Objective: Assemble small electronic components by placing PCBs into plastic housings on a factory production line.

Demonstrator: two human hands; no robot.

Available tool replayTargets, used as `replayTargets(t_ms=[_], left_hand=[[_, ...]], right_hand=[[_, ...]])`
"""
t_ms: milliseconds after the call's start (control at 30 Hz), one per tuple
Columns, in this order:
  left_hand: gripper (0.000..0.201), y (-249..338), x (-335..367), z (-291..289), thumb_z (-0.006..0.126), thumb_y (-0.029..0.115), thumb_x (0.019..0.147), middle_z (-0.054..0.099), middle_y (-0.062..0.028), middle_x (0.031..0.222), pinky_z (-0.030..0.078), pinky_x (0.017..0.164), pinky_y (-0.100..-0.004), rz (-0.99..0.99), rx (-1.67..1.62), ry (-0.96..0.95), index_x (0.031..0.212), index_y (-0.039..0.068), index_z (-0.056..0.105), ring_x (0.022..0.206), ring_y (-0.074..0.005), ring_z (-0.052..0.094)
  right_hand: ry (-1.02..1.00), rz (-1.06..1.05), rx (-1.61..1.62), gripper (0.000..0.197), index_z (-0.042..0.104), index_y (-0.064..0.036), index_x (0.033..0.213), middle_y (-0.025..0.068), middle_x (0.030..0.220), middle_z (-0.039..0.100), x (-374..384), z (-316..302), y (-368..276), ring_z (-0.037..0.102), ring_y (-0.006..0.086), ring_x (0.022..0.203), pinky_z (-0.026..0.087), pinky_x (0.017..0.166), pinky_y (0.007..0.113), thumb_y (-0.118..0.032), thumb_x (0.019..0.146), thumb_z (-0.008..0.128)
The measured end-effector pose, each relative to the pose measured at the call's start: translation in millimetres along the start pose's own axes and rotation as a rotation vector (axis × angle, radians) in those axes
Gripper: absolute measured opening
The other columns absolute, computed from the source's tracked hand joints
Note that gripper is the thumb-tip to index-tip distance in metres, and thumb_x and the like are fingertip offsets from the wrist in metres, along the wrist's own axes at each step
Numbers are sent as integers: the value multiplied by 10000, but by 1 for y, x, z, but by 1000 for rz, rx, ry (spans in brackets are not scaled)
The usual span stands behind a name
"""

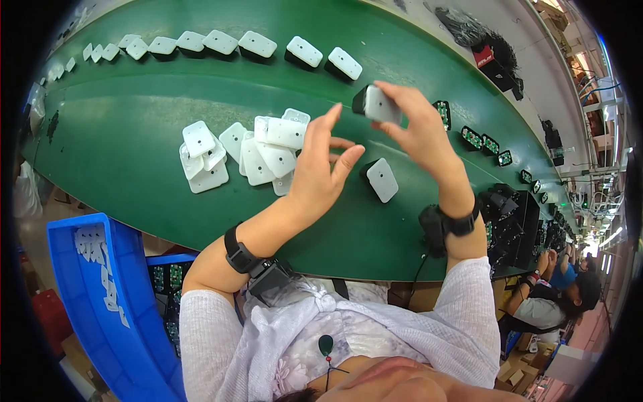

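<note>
Black box with a white cover (376, 104) sits up above the green belt (134, 134), long side slanting up-left to down-right. Right hand (418, 127) pinches it. Left hand (320, 167) is spread wide, holding nothing, near white covers (268, 151).

My sleeves are white ribbed knit, pushed up at six o'clock; a black wristband with a boxy black unit wraps each wrist, cables trailing.

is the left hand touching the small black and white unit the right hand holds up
Apart. The head view shows the left hand open below and to the left of the black and white unit, with green belt visible between them; only the right hand grips it.
</note>
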State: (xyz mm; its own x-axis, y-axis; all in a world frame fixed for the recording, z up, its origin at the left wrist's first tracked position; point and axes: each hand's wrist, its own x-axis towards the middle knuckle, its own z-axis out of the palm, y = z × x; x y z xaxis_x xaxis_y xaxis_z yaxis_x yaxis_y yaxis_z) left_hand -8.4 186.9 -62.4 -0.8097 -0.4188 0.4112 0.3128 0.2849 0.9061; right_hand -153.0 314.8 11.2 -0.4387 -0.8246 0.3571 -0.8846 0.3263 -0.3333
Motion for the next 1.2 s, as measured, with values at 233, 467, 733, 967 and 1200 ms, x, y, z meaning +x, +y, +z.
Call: replayTargets(t_ms=[233, 467, 733, 967, 1200], left_hand=[[569, 3, 5, -4, 633, 170, 929, 558, -105, 1112, 513, 672, -249, -282, -546, -143, 1407, -4, 380, 806, -101, 596], [482, 10, 2, -8, 586, 127, 948, 576, -79, 1108, 493, 780, -254, -243, -444, -189, 1384, 0, 423, 927, -109, 553], [432, 16, 1, -8, 631, 121, 918, 611, -66, 1075, 512, 760, -264, -168, -547, -120, 1313, 7, 498, 900, -117, 588], [382, 30, 9, -23, 595, 188, 956, 589, -61, 1161, 509, 885, -308, -405, -723, -291, 1307, 57, 517, 1073, -131, 575], [401, 30, 11, -26, 538, 278, 990, 603, -44, 1129, 514, 886, -317, -390, -749, -310, 1334, 73, 507, 1056, -141, 588]], right_hand=[[87, -127, -222, 640, 542, -2, 1253, 129, 1094, 626, -25, 3, -63, 607, 298, 944, 512, 796, 374, -103, 664, 772], [215, -139, -418, 676, 540, 19, 1254, 131, 1062, 627, -40, 17, -79, 612, 289, 918, 519, 757, 367, -132, 640, 781], [290, -106, -357, 688, 553, 2, 1272, 137, 1093, 627, -46, 22, -86, 613, 301, 923, 524, 773, 353, -150, 644, 790], [280, 260, 460, 268, 640, -14, 1131, 128, 1002, 660, -55, 11, -75, 624, 206, 850, 488, 758, 298, -202, 945, 600], [304, 262, 453, 236, 653, -12, 1091, 120, 973, 661, -52, 9, -73, 616, 203, 833, 484, 751, 296, -183, 934, 611]])
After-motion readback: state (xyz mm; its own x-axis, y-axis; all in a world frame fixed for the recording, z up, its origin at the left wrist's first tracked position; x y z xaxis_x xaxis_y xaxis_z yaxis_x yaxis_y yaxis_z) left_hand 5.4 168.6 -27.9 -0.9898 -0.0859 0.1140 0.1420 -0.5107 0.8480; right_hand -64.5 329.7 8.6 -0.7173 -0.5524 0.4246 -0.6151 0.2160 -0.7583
